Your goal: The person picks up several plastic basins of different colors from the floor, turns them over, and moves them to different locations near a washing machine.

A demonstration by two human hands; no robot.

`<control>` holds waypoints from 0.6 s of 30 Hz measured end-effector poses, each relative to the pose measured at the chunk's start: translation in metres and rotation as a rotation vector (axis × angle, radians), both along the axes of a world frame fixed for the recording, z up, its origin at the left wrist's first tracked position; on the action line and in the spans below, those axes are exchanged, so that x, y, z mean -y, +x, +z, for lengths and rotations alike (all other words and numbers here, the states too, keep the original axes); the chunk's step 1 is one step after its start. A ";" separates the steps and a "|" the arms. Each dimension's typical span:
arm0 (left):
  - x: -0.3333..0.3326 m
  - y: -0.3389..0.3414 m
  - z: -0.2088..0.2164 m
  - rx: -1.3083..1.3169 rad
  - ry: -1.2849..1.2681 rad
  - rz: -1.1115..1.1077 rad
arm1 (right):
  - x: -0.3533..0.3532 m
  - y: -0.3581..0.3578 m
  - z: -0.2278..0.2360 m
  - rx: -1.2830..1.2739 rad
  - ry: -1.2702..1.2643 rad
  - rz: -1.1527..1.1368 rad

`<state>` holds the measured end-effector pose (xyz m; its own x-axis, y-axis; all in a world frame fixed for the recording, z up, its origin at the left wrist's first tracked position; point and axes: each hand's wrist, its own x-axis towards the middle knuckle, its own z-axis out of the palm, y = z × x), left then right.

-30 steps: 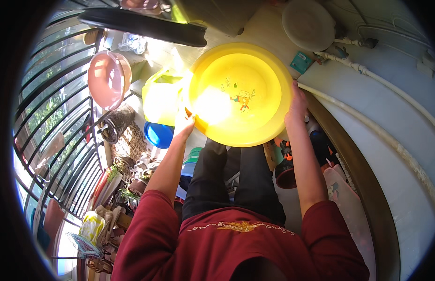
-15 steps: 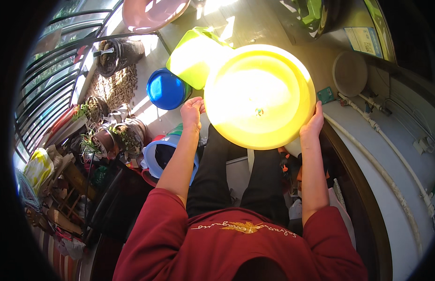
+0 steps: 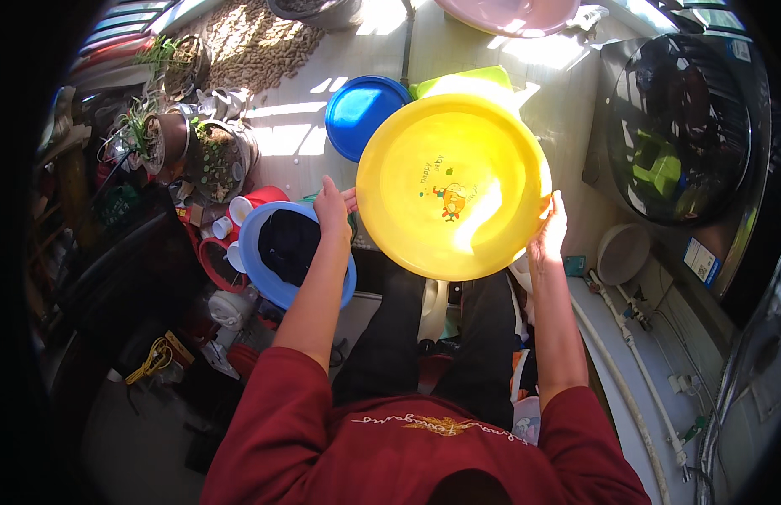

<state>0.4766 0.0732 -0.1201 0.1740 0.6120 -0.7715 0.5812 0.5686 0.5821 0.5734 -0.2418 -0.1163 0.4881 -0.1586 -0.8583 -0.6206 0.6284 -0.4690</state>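
Yellow basin (image 3: 441, 151) held out in front of the person, hollow facing the camera; printed figure on its floor, sun patch on the lower right of the inside. Right hand (image 3: 549, 234) grips the right rim. Left hand (image 3: 333, 210) at the left rim, thumb raised clear of it; fingertip contact cannot be made out. Blue disc (image 3: 365, 114) and green object (image 3: 475, 80) show just past the far rim. Pale-blue tub (image 3: 247, 261), dark contents, beside the left forearm. Pink basin (image 3: 517, 18) at the top edge; potted plants (image 3: 218, 160) farther left.
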 end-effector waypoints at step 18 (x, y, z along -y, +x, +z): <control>-0.195 -0.062 -0.137 0.121 -0.094 0.245 | -0.263 0.065 -0.133 -0.021 -0.055 0.488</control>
